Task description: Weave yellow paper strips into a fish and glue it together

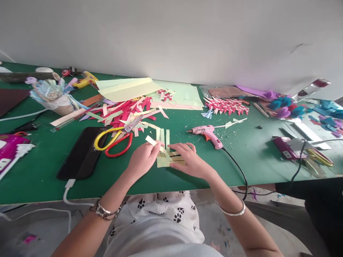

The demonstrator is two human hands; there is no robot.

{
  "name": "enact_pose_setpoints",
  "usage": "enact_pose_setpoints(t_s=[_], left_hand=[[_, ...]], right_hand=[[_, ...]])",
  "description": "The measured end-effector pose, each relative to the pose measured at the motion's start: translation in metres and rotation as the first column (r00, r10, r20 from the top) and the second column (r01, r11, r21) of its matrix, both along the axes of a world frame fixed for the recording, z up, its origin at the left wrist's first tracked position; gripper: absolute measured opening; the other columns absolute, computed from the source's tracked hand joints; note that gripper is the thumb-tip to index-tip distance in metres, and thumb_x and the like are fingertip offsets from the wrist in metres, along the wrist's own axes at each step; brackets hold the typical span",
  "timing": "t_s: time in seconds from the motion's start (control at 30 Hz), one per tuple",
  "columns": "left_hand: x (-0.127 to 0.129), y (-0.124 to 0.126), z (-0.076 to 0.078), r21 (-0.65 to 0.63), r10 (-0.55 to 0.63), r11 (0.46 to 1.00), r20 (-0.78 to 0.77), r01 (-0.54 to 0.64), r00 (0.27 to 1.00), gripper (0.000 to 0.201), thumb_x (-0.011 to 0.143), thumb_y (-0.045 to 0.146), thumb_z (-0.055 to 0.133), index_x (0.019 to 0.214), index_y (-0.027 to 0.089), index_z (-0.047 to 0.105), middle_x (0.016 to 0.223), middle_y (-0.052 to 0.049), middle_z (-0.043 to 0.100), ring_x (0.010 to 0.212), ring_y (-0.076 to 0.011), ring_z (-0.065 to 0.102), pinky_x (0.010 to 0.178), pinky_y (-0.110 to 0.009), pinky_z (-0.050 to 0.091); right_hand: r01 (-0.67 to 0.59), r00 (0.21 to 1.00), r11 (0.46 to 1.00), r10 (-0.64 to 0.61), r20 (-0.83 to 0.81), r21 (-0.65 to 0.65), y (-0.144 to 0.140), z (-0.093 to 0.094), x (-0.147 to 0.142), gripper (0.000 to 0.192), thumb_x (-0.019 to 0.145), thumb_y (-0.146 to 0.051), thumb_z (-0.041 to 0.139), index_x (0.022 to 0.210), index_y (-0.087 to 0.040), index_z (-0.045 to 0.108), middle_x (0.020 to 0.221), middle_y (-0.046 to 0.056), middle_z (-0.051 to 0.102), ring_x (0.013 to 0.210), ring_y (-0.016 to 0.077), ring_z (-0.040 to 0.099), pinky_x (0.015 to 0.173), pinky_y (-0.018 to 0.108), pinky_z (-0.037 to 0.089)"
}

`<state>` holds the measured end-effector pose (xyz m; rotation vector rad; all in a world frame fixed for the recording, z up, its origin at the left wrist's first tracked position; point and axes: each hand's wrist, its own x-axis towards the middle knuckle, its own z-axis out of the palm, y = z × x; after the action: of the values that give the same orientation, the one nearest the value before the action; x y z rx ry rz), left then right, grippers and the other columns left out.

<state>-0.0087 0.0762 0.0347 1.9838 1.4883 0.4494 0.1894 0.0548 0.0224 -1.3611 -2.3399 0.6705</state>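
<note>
A: Left hand (143,158)?
B: Fingers pinched shut on a loose pale-yellow paper strip (151,140), free end pointing to 10 o'clock. Resting on the left edge of the woven strip mat (166,154).

A: Right hand (187,160)?
B: Flat on the mat's right side, fingers spread and extended toward 9 o'clock, pressing down. Nothing gripped.

A: Mat position?
B: On the green table (40,175), near the front edge, dead centre between both hands. Vertical strips sticking out at 12 o'clock, horizontal ones partly hidden under the right fingers.

A: Surroundings?
B: Scissors (115,140) with yellow and red handles at 10 o'clock from the left hand, near, not touching. Black phone (83,152) at 9 o'clock, white cable plugged at its near end. Pink glue gun (207,133) at 1 o'clock from the right hand, nozzle pointing to 9 o'clock, black cord running off the front edge. Pile of red and cream strips (125,112) at 11 o'clock from the mat, beyond the scissors. Pale green and yellow sheets (150,89) at 12 o'clock by the wall. Red-white woven pieces (227,106) at 1 o'clock, well apart.

A: Wrists?
B: Bangles on both.
</note>
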Motion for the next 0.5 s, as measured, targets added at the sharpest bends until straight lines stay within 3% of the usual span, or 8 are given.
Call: enact_pose_setpoints(t_s=[0.13, 0.5], left_hand=[[-0.002, -0.005, -0.01, 0.03, -0.004, 1.0, -0.019, 0.004, 1.0, 0.049, 0.093, 0.04, 0.02, 0.103, 0.019, 0.063, 0.097, -0.007, 0.066, 0.082, -0.0206, 0.06, 0.061, -0.025, 0.041], [-0.001, -0.008, -0.011, 0.033, -0.048, 0.998, -0.013, 0.048, 0.999, 0.046, 0.093, 0.038, 0.021, 0.104, 0.019, 0.061, 0.103, -0.006, 0.064, 0.083, -0.0198, 0.06, 0.064, -0.026, 0.043]], right_hand=[[-0.035, 0.983, 0.992, 0.013, 0.184, 0.117, -0.01, -0.006, -0.013, 0.063, 0.079, -0.048, 0.055, 0.133, -0.024, 0.034, 0.121, 0.009, 0.054, 0.113, 0.0245, 0.047, 0.105, 0.052, 0.014], [-0.008, 0.97, 0.983, -0.036, 0.239, 0.181, -0.014, -0.006, -0.02, 0.049, 0.084, -0.035, 0.052, 0.13, -0.024, 0.038, 0.106, 0.005, 0.06, 0.1, 0.0216, 0.053, 0.101, 0.049, 0.017]])
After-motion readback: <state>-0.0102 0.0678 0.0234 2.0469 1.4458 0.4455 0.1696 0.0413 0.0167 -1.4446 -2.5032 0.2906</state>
